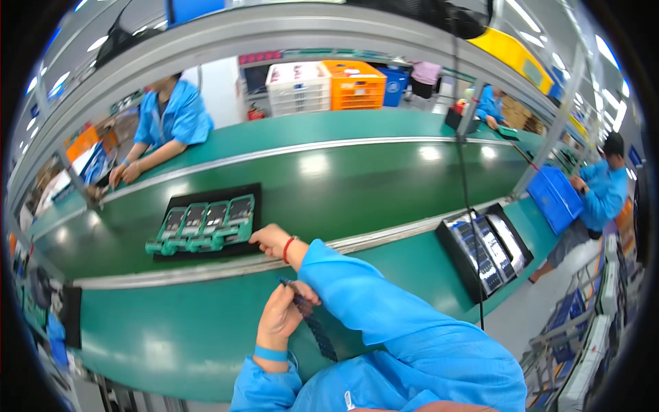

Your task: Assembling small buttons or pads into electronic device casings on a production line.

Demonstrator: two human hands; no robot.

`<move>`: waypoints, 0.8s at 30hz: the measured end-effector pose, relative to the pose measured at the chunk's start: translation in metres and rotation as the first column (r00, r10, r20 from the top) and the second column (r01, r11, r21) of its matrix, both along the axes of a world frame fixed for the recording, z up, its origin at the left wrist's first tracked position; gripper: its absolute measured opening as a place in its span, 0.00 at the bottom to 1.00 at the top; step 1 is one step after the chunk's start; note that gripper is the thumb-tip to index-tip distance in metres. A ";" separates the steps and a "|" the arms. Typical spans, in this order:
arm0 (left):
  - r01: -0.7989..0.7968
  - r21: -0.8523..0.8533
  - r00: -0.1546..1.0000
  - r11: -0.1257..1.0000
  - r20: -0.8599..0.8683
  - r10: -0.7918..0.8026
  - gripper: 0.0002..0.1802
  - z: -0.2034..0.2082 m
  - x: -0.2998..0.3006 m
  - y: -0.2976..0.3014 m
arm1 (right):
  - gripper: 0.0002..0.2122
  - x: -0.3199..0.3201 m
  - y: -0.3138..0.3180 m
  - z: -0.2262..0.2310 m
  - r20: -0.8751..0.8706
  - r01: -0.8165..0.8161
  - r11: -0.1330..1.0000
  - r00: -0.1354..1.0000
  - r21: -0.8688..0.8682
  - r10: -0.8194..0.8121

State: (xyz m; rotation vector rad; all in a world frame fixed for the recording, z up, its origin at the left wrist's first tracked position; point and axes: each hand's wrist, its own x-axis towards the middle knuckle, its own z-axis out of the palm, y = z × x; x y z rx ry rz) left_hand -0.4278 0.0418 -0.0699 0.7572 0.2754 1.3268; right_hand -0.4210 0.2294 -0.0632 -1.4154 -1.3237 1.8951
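Observation:
In my left hand (281, 314), fingers closed, is one end of a dark strip (315, 329) made up of small segments; it hangs down toward my body. A blue band circles that wrist. My right hand (272, 239), with a red bracelet, reaches across to the right edge of a flat black tray (257, 199) on the belt. Its fingers are pinched at that edge, close beside the last green unit; their exact grip is partly hidden. Several green-framed units with dark rectangular parts (218, 214) lie in a row on the tray.
A metal rail (384, 237) separates the green belt from my worktop. To the right stands a black box (473, 257) of shiny packed strips, beside a hanging black cable (463, 172). A blue bin (555, 199) lies beyond. Co-workers in blue (175, 113) sit across and at right.

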 end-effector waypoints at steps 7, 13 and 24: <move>0.075 0.037 0.997 0.997 0.003 -0.075 0.25 0.010 -0.002 0.007 | 0.10 0.004 -0.015 -0.011 -0.378 -0.014 0.991 0.925 -0.132 -0.038; 0.074 0.034 0.997 0.997 0.006 -0.074 0.19 0.023 -0.032 0.006 | 0.07 0.062 -0.072 0.005 -0.395 0.000 0.997 0.918 -0.080 -0.032; -0.084 -0.045 0.622 0.995 -0.783 0.017 0.09 0.183 -0.190 -0.045 | 0.11 0.180 -0.111 0.111 0.304 0.232 0.928 0.897 0.292 -0.320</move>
